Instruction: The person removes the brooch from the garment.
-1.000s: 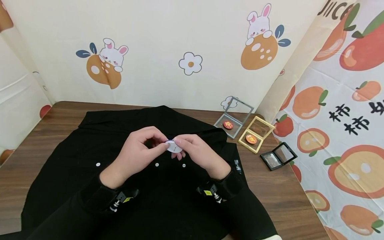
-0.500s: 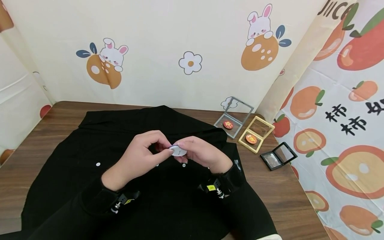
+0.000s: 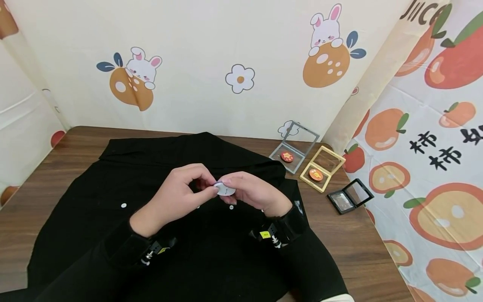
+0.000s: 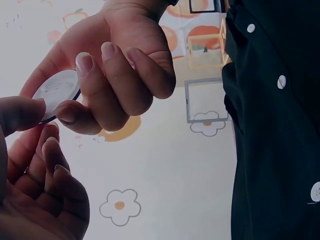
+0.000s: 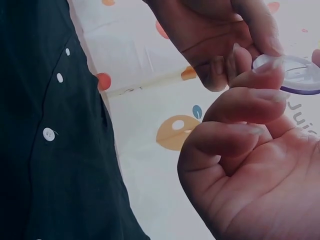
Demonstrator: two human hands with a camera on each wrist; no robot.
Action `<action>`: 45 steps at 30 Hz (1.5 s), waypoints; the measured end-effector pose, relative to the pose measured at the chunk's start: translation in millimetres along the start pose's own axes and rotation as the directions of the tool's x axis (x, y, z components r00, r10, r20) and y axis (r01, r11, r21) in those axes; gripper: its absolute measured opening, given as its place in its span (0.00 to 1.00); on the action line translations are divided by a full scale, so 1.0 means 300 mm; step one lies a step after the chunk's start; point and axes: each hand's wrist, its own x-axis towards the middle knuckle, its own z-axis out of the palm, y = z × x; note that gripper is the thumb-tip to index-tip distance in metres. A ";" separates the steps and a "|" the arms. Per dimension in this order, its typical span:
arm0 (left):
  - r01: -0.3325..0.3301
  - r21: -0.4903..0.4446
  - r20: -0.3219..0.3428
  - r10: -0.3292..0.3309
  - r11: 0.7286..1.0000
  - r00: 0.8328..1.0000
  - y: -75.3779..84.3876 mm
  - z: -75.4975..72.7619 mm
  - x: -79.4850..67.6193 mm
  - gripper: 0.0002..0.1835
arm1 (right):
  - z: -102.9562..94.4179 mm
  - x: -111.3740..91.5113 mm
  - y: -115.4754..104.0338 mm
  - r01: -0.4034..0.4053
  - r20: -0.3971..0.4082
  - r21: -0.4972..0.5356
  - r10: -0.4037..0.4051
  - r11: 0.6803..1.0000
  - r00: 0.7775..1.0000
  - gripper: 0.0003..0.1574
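Observation:
Both hands hold a round pin badge (image 3: 226, 189) above a black buttoned shirt (image 3: 158, 260). Its white back, crossed by a thin metal pin, faces up in the head view; a purple rim shows in the right wrist view. My left hand (image 3: 179, 195) pinches the badge's left edge between thumb and fingers. At the opposite edge, my right hand (image 3: 258, 193) grips it with thumb and curled fingers. In the left wrist view the pin lies along the badge's back (image 4: 57, 90); whether its clasp is fastened I cannot tell. White buttons (image 3: 123, 205) dot the shirt.
Several small cases stand open at the right: a grey one (image 3: 277, 156) with a red badge, a yellow one (image 3: 305, 178) with an orange badge, and a black one (image 3: 341, 211). They sit on the wooden table (image 3: 362, 251); printed cloth walls rise behind.
Over the last second both hands and the badge shifted slightly right and down, and the right hand's grip moved round the badge's edge. Since half a second ago almost nothing differs.

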 end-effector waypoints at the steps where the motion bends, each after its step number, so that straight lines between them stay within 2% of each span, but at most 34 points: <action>1: 0.020 0.011 0.007 -0.020 1.000 1.000 -0.002 -0.002 0.000 0.12 | 0.001 0.001 0.001 -0.006 -0.008 -0.002 0.006 1.000 1.000 0.28; 5: 0.128 0.077 0.058 -0.132 0.989 0.990 -0.016 -0.015 0.002 0.10 | -0.002 0.005 0.005 -0.047 -0.065 -0.019 0.045 0.999 0.997 0.29; 10: 0.249 0.159 0.100 -0.266 0.955 0.959 -0.038 -0.033 0.007 0.08 | -0.005 0.011 0.011 -0.091 -0.124 -0.025 0.087 0.996 0.988 0.31; 14: 0.289 0.190 0.116 -0.313 0.938 0.942 -0.051 -0.041 0.011 0.07 | -0.005 0.013 0.012 -0.109 -0.144 -0.050 0.101 0.993 0.984 0.29; 19: 0.324 0.213 0.152 -0.359 0.922 0.921 -0.075 -0.037 0.013 0.06 | -0.003 0.007 0.000 -0.144 -0.215 -0.153 0.109 0.978 0.971 0.23; 24: 0.340 0.306 0.217 -0.412 0.889 0.885 -0.104 -0.019 0.003 0.08 | 0.003 -0.011 0.003 -0.244 -0.281 -0.276 0.164 0.930 0.946 0.21; 28: 0.327 0.405 0.263 -0.452 0.854 0.852 -0.125 -0.001 -0.002 0.14 | 0.000 -0.045 0.022 -0.358 -0.335 -0.378 0.234 0.854 0.913 0.21; 33: 0.297 0.530 0.331 -0.516 0.794 0.790 -0.145 0.011 -0.012 0.22 | -0.012 -0.108 0.041 -0.468 -0.399 -0.519 0.282 0.715 0.873 0.21; 36: 0.272 0.577 0.360 -0.539 0.770 0.762 -0.158 0.015 -0.016 0.24 | -0.024 -0.155 0.051 -0.519 -0.440 -0.579 0.295 0.629 0.848 0.20; 43: 0.264 0.618 0.356 -0.563 0.740 0.746 -0.190 0.015 -0.029 0.33 | -0.082 -0.274 0.059 -0.587 -0.523 -0.670 0.273 0.454 0.807 0.22; 45: 0.275 0.629 0.351 -0.581 0.727 0.734 -0.199 0.012 -0.032 0.37 | -0.102 -0.303 0.051 -0.606 -0.550 -0.687 0.257 0.401 0.794 0.22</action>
